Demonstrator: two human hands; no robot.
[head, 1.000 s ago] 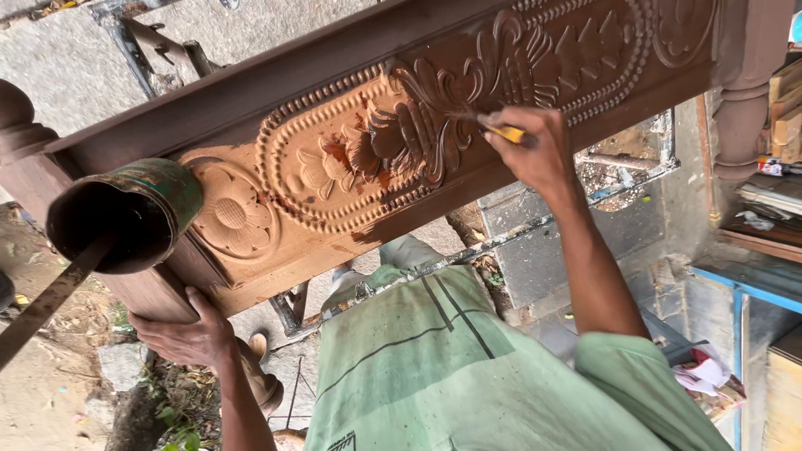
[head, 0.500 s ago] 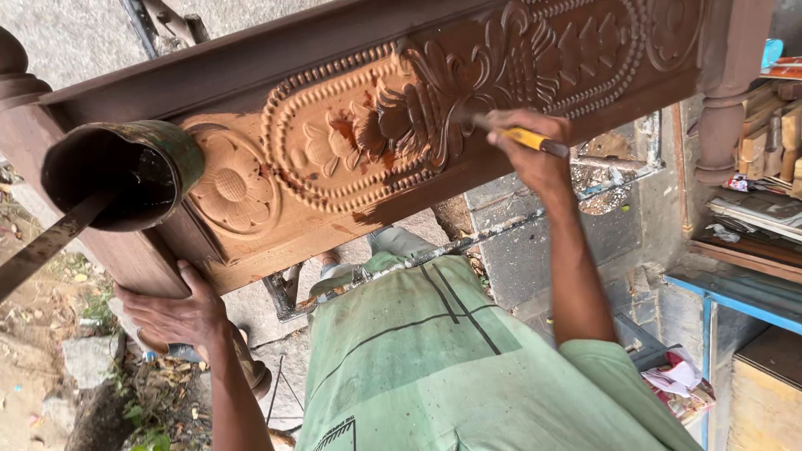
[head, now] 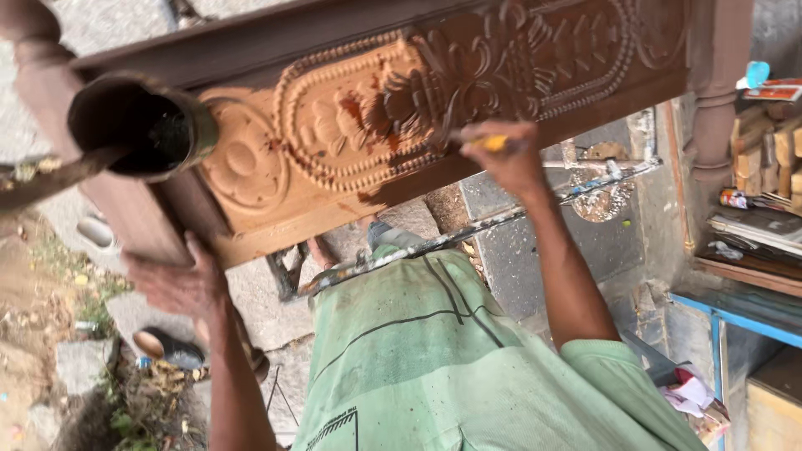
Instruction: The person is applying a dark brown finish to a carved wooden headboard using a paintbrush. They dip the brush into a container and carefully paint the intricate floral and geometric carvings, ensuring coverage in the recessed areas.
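A carved wooden panel with floral relief lies across the view. Its right part is stained dark brown and its left part is paler bare wood. My right hand is shut on a brush with a yellow handle, whose bristles touch the carving near the middle. My left hand grips the panel's lower edge at the left. A round tin of dark stain sits on the panel's left end, with a stick poking out of it. My green shirt fills the bottom.
A turned wooden post stands at the right end of the panel. Shelves with boxes and cans and a blue-edged bench are at the right. A metal bar crosses below the panel. Stone paving, dirt and a sandal lie underneath.
My right hand has slid the brush leftward along the carving, and the dark stain reaches further left. The left hand stays on the lower edge.
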